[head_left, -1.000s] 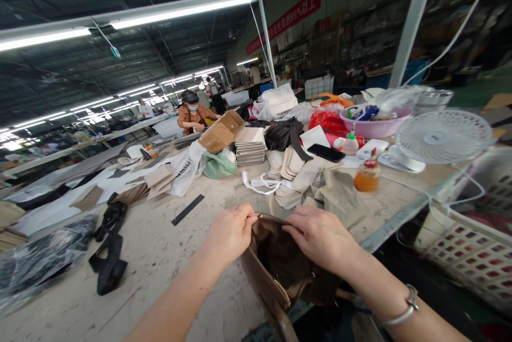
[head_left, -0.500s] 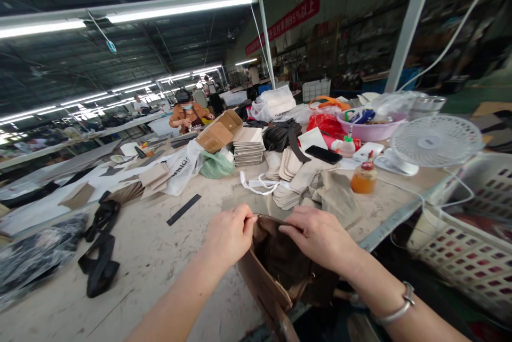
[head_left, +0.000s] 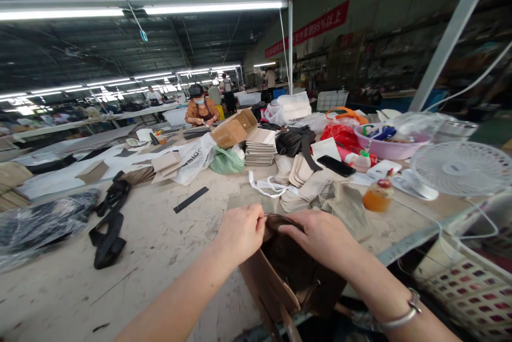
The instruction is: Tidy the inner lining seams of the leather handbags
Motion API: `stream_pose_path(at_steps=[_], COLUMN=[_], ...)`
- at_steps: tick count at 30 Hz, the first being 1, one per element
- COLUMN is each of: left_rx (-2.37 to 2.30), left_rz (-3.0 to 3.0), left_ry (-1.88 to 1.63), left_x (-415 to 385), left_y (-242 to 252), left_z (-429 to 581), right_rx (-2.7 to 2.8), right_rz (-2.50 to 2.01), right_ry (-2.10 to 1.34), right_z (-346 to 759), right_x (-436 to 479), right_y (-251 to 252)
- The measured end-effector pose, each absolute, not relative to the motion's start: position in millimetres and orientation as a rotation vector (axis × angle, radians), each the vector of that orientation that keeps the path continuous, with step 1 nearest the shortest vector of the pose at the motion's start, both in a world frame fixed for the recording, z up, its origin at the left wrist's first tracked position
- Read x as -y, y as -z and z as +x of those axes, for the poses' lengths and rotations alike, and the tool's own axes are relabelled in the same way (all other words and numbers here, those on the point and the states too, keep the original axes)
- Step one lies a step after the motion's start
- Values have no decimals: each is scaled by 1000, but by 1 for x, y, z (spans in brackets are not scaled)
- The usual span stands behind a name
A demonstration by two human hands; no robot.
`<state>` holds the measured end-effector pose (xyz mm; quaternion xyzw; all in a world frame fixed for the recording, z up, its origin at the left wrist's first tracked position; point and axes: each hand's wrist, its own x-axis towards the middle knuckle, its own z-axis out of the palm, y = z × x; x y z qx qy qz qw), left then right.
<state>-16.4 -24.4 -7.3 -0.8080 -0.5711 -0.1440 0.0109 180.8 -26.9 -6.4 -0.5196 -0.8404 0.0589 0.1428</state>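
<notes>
At the near edge of the worktable (head_left: 152,246) my left hand (head_left: 239,234) pinches the upper rim of a dark brown bag (head_left: 294,267), its fingers closed on the edge. My right hand (head_left: 320,236) grips the same rim a little to the right, fingers curled over it; a silver bracelet (head_left: 400,312) sits on that wrist. The bag hangs open between both hands, and a tan cardboard piece (head_left: 270,288) leans against its left side. Just beyond my hands lie fanned stacks of beige cut pieces (head_left: 304,182).
Black straps (head_left: 110,224) and a black strip (head_left: 191,199) lie left. A phone (head_left: 336,165), orange-filled bottle (head_left: 377,195), pink basin (head_left: 390,144) and white fan (head_left: 460,168) sit right; a white basket (head_left: 476,288) stands below the table edge. A person (head_left: 200,110) works at the far end.
My hands have stayed closed on the bag's rim. The view has swung slightly, so the table's things sit a little further right and lower in the picture.
</notes>
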Motion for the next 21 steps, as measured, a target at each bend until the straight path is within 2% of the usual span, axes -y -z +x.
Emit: stream_pose_path(at_steps=[9, 16, 21], left_rx=[1772, 1847, 1893], left_rz=[-2524, -2494, -2474], left_ry=[461, 401, 336], left_x=[27, 28, 28], left_y=[8, 6, 1], left_z=[-19, -14, -10], right_rx=[2470, 2483, 2462], right_rz=[-1522, -1357, -1443], right_ry=[-34, 198, 121], right_z=[162, 152, 160], right_x=[17, 15, 12], right_y=[5, 20, 19])
